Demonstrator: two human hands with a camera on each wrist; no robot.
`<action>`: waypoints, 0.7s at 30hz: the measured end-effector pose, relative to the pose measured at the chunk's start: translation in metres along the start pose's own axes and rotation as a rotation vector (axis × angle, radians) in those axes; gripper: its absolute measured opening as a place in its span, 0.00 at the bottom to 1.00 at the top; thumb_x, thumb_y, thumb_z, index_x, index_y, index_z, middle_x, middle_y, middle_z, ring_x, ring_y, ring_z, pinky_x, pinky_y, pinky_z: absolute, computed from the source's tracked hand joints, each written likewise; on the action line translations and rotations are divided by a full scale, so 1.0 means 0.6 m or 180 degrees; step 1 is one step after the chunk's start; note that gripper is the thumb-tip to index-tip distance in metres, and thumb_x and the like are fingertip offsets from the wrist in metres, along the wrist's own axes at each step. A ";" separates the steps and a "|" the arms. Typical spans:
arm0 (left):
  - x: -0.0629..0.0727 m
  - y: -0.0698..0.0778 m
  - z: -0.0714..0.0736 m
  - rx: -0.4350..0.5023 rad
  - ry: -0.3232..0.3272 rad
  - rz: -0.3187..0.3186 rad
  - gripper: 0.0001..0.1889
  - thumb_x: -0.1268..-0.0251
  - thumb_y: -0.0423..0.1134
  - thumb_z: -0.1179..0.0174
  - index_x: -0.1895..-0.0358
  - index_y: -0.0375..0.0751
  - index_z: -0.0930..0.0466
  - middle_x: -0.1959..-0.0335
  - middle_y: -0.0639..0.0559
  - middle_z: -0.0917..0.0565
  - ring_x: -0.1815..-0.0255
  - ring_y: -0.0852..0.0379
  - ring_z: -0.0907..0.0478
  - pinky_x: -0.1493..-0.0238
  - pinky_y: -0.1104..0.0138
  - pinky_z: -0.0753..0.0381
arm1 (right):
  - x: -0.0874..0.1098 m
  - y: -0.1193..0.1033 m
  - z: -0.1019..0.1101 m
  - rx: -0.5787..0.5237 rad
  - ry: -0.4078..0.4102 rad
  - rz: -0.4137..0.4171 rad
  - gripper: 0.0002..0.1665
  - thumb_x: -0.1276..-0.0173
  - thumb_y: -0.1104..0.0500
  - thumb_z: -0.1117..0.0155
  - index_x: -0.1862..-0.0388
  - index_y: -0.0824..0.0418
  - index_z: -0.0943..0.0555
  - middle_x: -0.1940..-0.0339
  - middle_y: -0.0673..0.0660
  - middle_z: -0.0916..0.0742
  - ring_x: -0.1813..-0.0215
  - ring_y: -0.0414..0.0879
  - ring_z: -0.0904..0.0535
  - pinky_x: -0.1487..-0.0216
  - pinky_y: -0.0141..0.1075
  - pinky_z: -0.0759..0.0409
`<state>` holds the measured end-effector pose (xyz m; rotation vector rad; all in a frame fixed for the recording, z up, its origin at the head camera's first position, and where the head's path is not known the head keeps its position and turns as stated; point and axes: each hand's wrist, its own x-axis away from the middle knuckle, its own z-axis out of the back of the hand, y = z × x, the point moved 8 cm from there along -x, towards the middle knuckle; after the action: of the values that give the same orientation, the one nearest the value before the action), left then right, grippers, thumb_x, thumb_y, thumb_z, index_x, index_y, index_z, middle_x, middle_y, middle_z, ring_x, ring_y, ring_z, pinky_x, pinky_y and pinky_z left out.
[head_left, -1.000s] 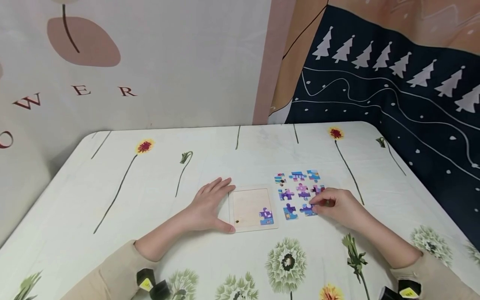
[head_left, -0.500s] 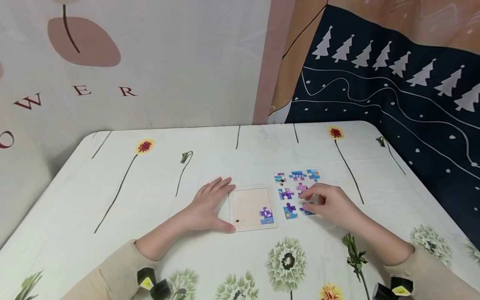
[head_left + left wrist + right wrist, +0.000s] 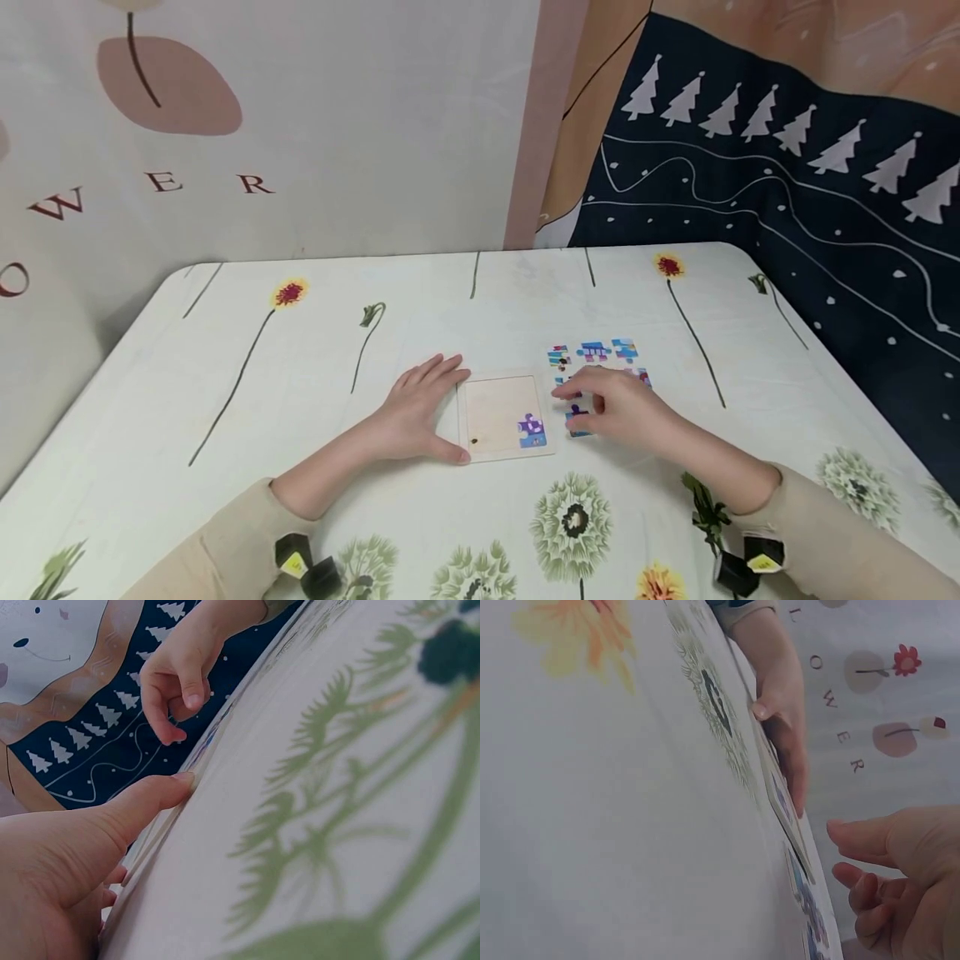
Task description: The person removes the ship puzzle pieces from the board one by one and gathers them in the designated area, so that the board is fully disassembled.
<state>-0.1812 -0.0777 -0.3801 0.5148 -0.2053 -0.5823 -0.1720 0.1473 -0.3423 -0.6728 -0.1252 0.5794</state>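
Observation:
A square wooden puzzle board (image 3: 491,412) lies mid-table with one purple-and-blue jigsaw piece (image 3: 532,432) in its lower right corner. My left hand (image 3: 412,417) rests along the board's left edge, fingers spread and thumb at the near corner; the left wrist view shows that thumb (image 3: 154,796) on the edge. Right of the board, my right hand (image 3: 626,408) hovers over loose jigsaw pieces (image 3: 594,352), covering some. Its thumb and index finger are apart, with nothing seen between them. One loose piece (image 3: 576,423) shows partly beside its thumb.
A white cloth printed with flowers (image 3: 360,500) covers the table. Behind it hang a pale wall cloth (image 3: 390,150) and a dark cloth with white trees (image 3: 697,183). Black devices are strapped at both wrists, such as the left wrist camera (image 3: 306,567).
My right hand has moved left across the loose pieces toward the board, its thumb and index finger spreading apart. The left hand has stayed at the board's edge.

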 end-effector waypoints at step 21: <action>0.001 -0.002 0.001 -0.0053 -0.0013 0.0046 0.56 0.63 0.61 0.27 0.27 0.41 0.42 0.24 0.47 0.50 0.24 0.46 0.61 0.30 0.46 0.59 | -0.028 -0.034 -0.047 0.0501 -0.0383 0.0072 0.27 0.46 0.50 0.25 0.46 0.52 0.17 0.55 0.41 0.20 0.62 0.35 0.26 0.64 0.34 0.27</action>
<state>-0.1813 -0.0793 -0.3801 0.4956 -0.2078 -0.5707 -0.1684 0.1100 -0.3504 -0.4873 -0.1825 0.6446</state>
